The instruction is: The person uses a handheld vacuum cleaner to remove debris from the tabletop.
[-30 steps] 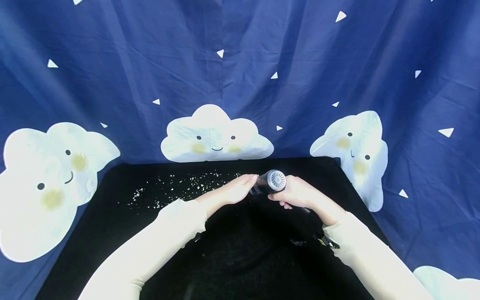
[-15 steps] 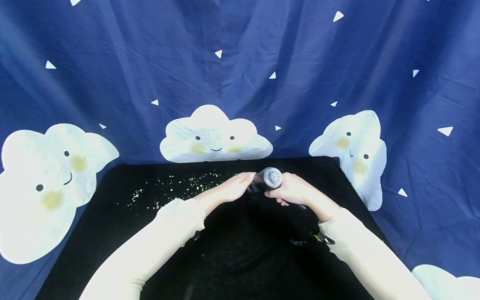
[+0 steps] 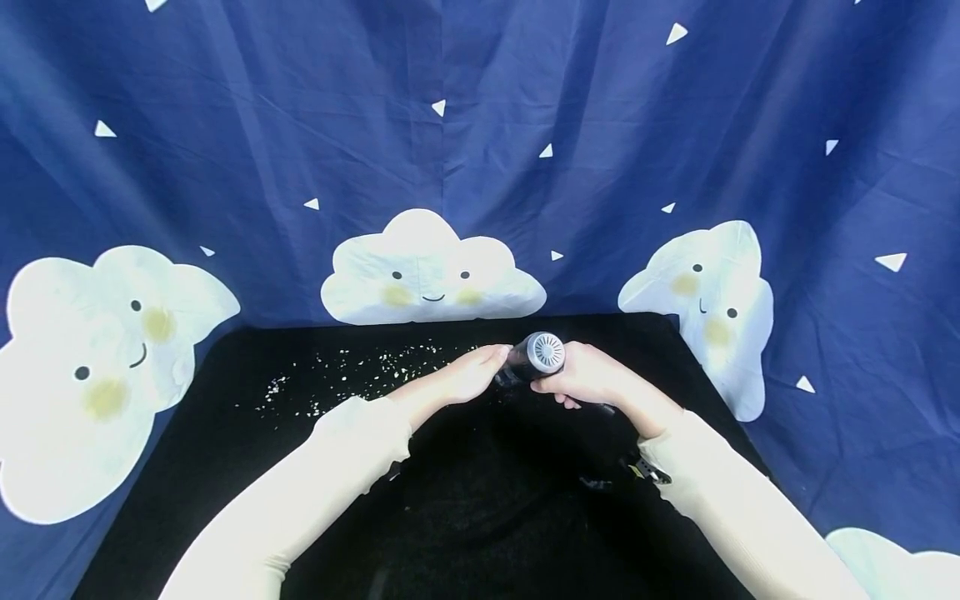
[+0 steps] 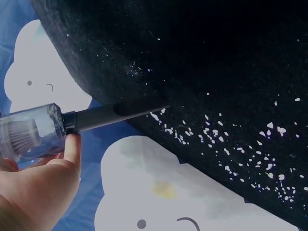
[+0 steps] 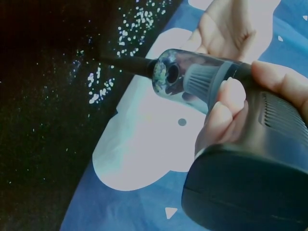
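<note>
A handheld vacuum cleaner [image 3: 546, 353] with a grey vented end lies between both hands. My right hand [image 3: 592, 375] grips its dark body, fingers curled round it in the right wrist view. At the front, my left hand [image 3: 472, 375] holds the clear dust cup [image 4: 36, 132], one digit up against the nozzle collar. Inside the cup sit a pleated filter [image 5: 202, 79] and pale debris. The dark slanted nozzle [image 4: 120, 111] reaches over the black surface, its tip beside small white scraps [image 4: 219, 137]. Whether the tip touches the surface, I cannot tell.
White scraps [image 3: 382, 371] are strewn over the back left of the black tabletop [image 3: 480, 517]. Behind and beside it hangs a blue curtain [image 3: 480, 158] printed with clouds and triangles. A strap with a small device [image 3: 649, 470] shows by the right sleeve.
Both hands and the vacuum cleaner have shifted slightly left and away from the body, mostly in the first half second. The scattered scraps look much the same.
</note>
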